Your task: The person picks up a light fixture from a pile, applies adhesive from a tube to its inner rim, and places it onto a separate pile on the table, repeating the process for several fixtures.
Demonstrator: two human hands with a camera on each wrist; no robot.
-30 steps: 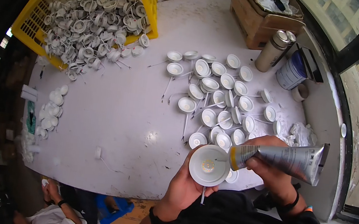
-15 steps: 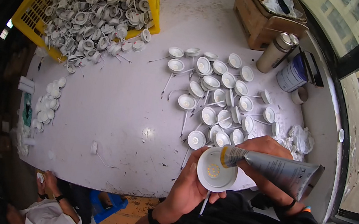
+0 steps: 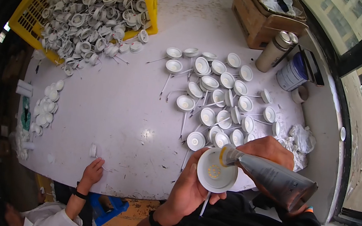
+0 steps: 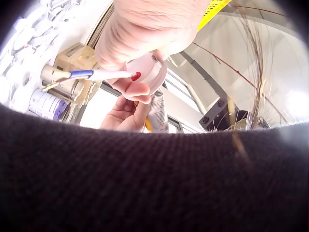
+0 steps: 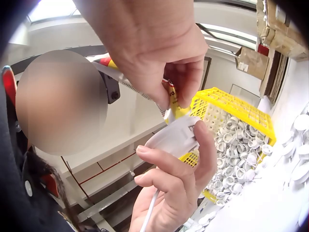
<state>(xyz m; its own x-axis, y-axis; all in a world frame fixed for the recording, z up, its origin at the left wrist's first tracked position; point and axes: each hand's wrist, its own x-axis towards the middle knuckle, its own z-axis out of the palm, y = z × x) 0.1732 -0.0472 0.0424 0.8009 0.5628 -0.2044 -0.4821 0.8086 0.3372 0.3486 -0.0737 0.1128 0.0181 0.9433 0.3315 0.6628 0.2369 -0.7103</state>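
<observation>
My left hand (image 3: 184, 195) holds a white round lamp cup (image 3: 223, 182) by its rim, its inside with a ring of yellow dots facing up and its cable hanging below. In my right hand (image 3: 272, 152) is a silver tube (image 3: 277, 178), tilted, its yellow-banded end over the cup's rim. The right wrist view shows the fingers of my right hand (image 5: 159, 63) pinching the tube near its yellow end (image 5: 177, 108), close against the cup (image 5: 174, 137). Under the cup, in the left wrist view, the white cable (image 4: 108, 75) leaves by a red spot.
Many similar lamp cups (image 3: 185, 103) with cables lie beyond my hands. A yellow crate (image 3: 154, 13) full of white parts stands back left; white caps (image 3: 47, 104) lie at the left. A steel flask (image 3: 269, 53), tub (image 3: 291, 72) and wooden box (image 3: 252, 24) stand back right.
The cup and tube have shifted slightly right since the first frame, and the tube has tilted more steeply. At lower left, another person's hand has reached onto the table beside a small white part.
</observation>
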